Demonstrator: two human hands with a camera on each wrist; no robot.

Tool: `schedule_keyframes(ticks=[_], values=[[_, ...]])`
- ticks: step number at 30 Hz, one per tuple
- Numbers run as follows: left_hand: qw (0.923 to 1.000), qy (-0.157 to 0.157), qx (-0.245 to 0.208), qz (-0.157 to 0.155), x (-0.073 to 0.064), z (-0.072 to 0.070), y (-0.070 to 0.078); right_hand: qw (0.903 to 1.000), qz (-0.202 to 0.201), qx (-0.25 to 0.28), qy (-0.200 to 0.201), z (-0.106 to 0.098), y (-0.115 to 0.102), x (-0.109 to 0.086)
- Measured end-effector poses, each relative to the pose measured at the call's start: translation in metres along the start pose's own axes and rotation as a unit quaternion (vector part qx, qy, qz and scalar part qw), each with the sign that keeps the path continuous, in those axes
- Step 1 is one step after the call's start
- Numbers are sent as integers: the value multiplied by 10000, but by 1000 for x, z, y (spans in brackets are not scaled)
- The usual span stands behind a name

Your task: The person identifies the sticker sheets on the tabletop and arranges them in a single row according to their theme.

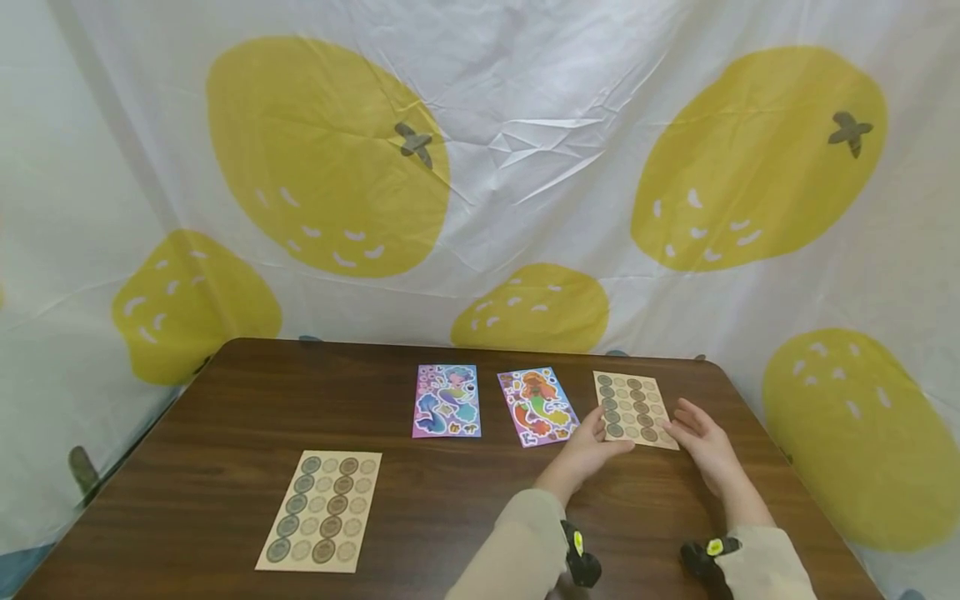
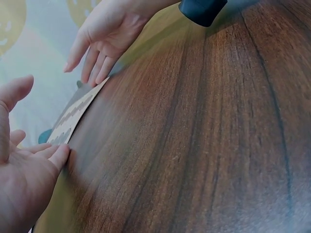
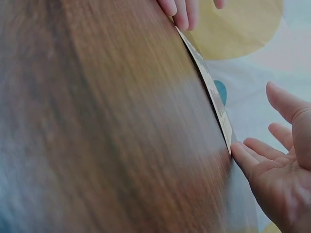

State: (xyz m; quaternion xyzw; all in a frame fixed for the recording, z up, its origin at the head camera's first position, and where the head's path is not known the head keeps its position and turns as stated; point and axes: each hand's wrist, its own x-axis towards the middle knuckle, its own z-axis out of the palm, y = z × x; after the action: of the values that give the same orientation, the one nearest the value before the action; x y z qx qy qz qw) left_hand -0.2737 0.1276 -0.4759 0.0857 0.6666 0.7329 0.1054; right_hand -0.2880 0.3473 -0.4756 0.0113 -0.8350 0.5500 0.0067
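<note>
At the back right of the table lies a beige sheet of round stickers (image 1: 636,404), in rows of grey-green, pale and brown circles. My left hand (image 1: 588,450) is at its left edge, fingertips right at the paper, thumb pointing right and apart from the fingers. Across from it my right hand (image 1: 703,442) has its fingertips at the sheet's lower right edge. In the left wrist view the sheet (image 2: 73,116) lies low on the table between both hands. The right wrist view shows my right hand (image 3: 279,165) with thumb raised, fingers extended beside the sheet's edge.
Left of my hands lie a mermaid sticker sheet with an orange-haired figure (image 1: 538,407) and another with a blue-haired mermaid (image 1: 447,402). A second beige round-sticker sheet (image 1: 318,512) lies front left. Behind the brown table (image 1: 450,517) hangs a white lemon-print cloth (image 1: 525,192).
</note>
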Motion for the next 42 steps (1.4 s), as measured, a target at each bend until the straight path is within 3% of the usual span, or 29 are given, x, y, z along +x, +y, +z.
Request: schedule_keyframes(ticks=[11, 21, 35, 42], values=[[9984, 37, -543, -133, -1, 0, -3, 9984, 36, 557, -42, 4, -4, -5], [9954, -2, -957, 3, -1, 0, -7, 9988, 264, 403, -118, 9, -6, -9], [9973, 333, -613, -228, -2, 4, -8, 9932, 386, 1094, 124, 14, -11, -13], [9977, 618, -244, -113, -2, 10, -9, 9911, 571, 1162, 314, 17, -13, -15]])
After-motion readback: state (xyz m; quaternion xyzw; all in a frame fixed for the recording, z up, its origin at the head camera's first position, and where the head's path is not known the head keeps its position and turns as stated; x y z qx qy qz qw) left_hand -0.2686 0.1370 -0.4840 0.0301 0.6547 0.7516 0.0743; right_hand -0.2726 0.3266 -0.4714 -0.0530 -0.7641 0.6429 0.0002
